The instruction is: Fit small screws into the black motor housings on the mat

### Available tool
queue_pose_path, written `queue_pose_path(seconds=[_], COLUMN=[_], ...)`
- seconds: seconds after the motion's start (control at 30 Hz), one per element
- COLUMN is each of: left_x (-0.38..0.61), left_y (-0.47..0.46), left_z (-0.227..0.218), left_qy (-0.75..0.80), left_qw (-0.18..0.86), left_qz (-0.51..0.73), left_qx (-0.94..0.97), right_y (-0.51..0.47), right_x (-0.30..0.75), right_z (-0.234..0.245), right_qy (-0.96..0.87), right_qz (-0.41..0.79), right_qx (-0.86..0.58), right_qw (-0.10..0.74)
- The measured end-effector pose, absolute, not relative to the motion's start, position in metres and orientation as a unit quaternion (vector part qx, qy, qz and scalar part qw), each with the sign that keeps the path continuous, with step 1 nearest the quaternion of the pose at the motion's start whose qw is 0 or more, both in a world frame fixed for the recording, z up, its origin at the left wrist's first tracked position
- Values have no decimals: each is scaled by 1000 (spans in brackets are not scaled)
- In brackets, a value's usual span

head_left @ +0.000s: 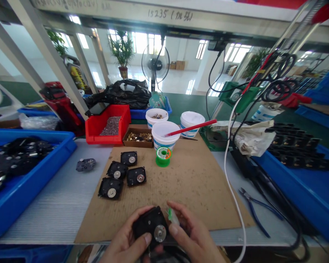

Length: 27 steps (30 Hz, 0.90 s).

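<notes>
Here my left hand (126, 239) and right hand (193, 237) together grip a black module (150, 226) at the near edge of the worktop (57, 197). Left thumb is pressed on the face beside its metal hub (159, 233); right fingers are curled round the other side, pinching it. A green-white bit (172, 215) sits at my right fingertips, just above the module. Four modules (122, 173) lie ahead-left of my left hand on cardboard (197, 182). Blue pliers (253, 208) lie right of my right hand.
</notes>
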<state>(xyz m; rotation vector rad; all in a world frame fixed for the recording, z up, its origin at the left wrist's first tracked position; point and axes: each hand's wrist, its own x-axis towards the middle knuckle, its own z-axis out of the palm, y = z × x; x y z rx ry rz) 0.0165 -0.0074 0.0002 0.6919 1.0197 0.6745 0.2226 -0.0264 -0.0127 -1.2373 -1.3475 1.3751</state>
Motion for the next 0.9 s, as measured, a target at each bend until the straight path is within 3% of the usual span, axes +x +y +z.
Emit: queue_pose_path(seconds=[0.13,0.37,0.9], left_x=[17,16,8], left_y=[-4,-4,-5], left_z=[6,11,3], left_qy=[474,507,491], left_qw=[771,753,748], left_qz=[337,322,309], left_qx=[261,269,322], right_y=[-35,-43,-40], right_x=[234,226,218], right_z=[-12,-18,-10], right_qy=[-691,-805,-814], right_qz=[302,77,70], right_qx=[-530,-485,-477], right_qw=[389,334,325])
